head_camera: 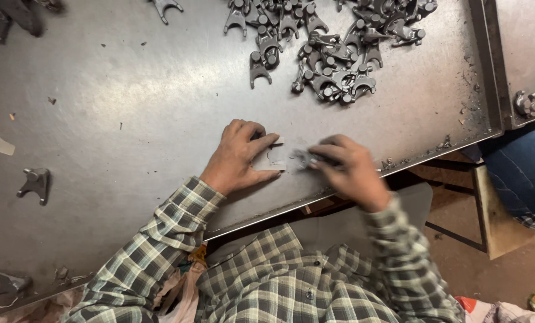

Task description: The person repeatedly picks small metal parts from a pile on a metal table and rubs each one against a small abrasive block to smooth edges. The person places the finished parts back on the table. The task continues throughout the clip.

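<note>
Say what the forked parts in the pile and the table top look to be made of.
Forked parts: probably cast or forged metal, dull dark grey, rough and unpolished. Table top: seemingly sheet steel, smooth, scuffed grey, with a soft sheen where light falls. The left hand holds a pale flat piece, perhaps abrasive paper; uncertain.
</note>
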{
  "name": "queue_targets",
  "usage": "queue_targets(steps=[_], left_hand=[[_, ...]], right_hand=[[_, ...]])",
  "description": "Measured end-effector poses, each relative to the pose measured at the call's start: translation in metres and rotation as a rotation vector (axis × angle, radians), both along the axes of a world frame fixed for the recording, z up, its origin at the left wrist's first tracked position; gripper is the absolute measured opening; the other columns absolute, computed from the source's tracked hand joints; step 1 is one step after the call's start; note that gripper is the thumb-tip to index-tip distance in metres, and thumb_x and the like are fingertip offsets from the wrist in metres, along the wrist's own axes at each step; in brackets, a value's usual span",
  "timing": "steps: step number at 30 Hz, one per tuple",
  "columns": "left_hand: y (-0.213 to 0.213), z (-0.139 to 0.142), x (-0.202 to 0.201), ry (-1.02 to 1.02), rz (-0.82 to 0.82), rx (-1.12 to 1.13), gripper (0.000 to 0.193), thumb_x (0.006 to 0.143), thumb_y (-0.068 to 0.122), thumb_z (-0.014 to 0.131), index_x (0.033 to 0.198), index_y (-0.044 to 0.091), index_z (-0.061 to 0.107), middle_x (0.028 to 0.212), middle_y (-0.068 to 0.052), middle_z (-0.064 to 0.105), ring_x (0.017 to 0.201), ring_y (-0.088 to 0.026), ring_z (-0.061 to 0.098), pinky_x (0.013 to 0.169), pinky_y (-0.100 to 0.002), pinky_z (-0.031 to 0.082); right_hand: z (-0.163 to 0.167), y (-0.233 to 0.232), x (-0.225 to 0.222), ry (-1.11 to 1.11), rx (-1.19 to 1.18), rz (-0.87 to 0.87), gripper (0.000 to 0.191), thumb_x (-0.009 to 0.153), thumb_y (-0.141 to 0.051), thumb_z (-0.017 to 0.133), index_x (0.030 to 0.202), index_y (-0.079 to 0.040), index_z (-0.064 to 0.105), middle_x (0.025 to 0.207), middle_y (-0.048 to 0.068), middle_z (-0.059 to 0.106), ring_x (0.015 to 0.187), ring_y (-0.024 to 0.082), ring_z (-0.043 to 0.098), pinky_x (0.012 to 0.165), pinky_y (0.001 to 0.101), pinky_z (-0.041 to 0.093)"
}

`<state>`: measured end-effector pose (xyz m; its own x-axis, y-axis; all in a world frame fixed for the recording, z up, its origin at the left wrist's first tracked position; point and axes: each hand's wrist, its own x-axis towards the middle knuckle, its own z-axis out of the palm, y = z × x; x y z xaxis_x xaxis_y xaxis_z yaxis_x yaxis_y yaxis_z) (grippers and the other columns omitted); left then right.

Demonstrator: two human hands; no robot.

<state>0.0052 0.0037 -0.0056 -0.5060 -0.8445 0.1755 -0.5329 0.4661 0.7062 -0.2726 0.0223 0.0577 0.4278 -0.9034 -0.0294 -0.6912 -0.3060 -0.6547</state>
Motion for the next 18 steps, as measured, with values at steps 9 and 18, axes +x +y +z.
queue_targets(steps=[9, 18], left_hand=[[0.000, 0.001, -0.002, 0.020, 0.012, -0.014, 0.071, 0.068, 0.046, 0.091, 0.125, 0.009, 0.072, 0.117, -0.012, 0.060, 0.111, -0.032, 0.051, 0.100, -0.048, 0.046], [0.001, 0.004, -0.001, -0.002, 0.023, -0.021, 0.069, 0.067, 0.044, 0.091, 0.125, 0.011, 0.074, 0.116, -0.008, 0.060, 0.110, -0.028, 0.052, 0.101, -0.044, 0.048]], right_hand=[[0.041, -0.024, -0.065, -0.077, -0.351, -0.606, 0.037, 0.102, -0.007, 0.081, 0.135, -0.002, 0.066, 0.120, 0.014, 0.065, 0.105, 0.020, 0.069, 0.087, 0.0305, 0.064], [-0.014, -0.101, 0.046, 0.437, -0.511, -0.148, 0.053, 0.077, -0.010, 0.080, 0.129, -0.003, 0.071, 0.110, 0.011, 0.075, 0.099, 0.034, 0.062, 0.085, 0.0468, 0.052]])
